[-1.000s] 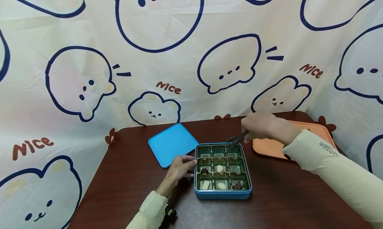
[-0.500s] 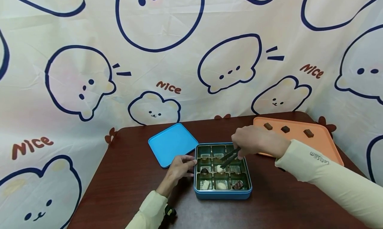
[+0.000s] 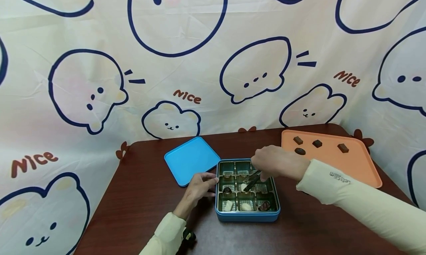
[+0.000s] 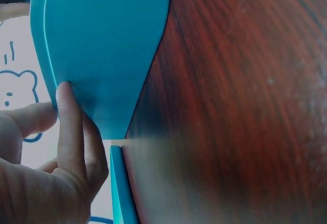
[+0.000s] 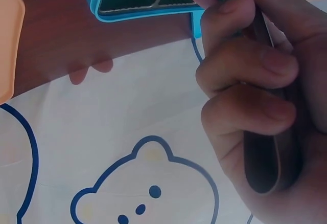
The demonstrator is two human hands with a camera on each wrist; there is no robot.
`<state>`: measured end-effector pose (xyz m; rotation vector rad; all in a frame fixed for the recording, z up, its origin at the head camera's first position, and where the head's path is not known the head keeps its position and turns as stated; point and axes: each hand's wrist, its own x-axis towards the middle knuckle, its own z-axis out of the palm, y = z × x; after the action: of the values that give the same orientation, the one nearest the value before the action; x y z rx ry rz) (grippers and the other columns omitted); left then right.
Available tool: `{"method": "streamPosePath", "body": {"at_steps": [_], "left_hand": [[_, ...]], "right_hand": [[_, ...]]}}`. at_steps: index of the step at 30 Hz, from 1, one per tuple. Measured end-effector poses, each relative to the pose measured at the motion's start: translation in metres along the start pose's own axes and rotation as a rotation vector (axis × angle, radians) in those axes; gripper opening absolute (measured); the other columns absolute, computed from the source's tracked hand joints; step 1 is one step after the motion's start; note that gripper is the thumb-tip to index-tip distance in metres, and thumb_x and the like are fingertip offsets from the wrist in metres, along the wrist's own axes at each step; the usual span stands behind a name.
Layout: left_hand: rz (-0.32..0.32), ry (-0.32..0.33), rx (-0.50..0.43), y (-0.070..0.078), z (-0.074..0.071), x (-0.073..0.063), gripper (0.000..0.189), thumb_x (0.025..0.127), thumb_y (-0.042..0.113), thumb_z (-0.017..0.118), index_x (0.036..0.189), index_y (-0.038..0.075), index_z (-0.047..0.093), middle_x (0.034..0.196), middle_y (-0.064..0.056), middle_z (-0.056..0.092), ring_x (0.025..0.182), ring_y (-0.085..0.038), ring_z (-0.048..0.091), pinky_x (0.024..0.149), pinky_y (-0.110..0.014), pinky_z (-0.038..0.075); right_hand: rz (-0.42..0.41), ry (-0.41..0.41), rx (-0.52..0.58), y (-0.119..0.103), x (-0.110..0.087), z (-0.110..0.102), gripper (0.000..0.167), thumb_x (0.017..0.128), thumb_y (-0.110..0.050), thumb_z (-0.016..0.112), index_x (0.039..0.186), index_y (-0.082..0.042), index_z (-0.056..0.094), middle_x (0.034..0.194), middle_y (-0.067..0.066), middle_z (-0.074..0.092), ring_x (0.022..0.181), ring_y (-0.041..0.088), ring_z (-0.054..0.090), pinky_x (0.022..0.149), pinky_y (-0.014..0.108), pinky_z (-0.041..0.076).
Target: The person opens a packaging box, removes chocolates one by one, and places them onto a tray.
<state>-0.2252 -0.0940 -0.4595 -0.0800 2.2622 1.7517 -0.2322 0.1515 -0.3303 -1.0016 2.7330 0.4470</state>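
A blue tin [image 3: 247, 217] with a divided gold insert stands on the table. White and dark chocolates sit in its middle and front rows. My right hand [image 3: 276, 161] grips black tongs [image 3: 252, 181], whose tips reach down to a round white chocolate [image 3: 243, 187] in the centre compartment; I cannot tell if they pinch it. In the right wrist view, curled fingers wrap the tongs [image 5: 261, 165]. My left hand [image 3: 199, 190] rests its fingertips against the tin's left side; the left wrist view shows nearly straight fingers touching the blue wall [image 4: 107, 45] and rim.
An orange tray [image 3: 332, 162] with several dark chocolates lies at the back right. The tin's blue lid [image 3: 192, 160] lies flat behind my left hand, its corner near the tin. A patterned cloth [image 3: 206, 73] hangs behind the table [image 3: 143, 195].
My right hand has moved left and forward from beside the tray, bringing the tongs from the tin's back right corner down into the centre compartment. The left hand stays in place.
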Motion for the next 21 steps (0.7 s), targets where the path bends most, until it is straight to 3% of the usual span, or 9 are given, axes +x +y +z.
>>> {"method": "streamPosePath", "body": {"at_steps": [11,21], "left_hand": [[0.007,0.002,0.006,-0.001,-0.001,0.0,0.036,0.098,0.016,0.065,0.127,-0.006,0.062,0.106,-0.018,0.07,0.084,-0.021,0.071,0.065,-0.038,0.062],[0.013,-0.005,0.001,0.0,-0.001,-0.002,0.036,0.098,0.016,0.065,0.127,-0.006,0.062,0.105,-0.018,0.068,0.083,-0.021,0.07,0.065,-0.038,0.062]], "right_hand": [[0.051,-0.006,-0.066,-0.006,0.01,0.007,0.034,0.08,-0.035,0.085,0.066,-0.014,0.061,0.057,-0.003,0.046,0.049,0.01,0.037,0.044,0.027,0.025],[0.089,-0.094,-0.006,-0.01,0.019,0.01,0.03,0.082,-0.035,0.083,0.069,-0.016,0.064,0.064,-0.003,0.051,0.051,0.01,0.041,0.045,0.027,0.026]]}}
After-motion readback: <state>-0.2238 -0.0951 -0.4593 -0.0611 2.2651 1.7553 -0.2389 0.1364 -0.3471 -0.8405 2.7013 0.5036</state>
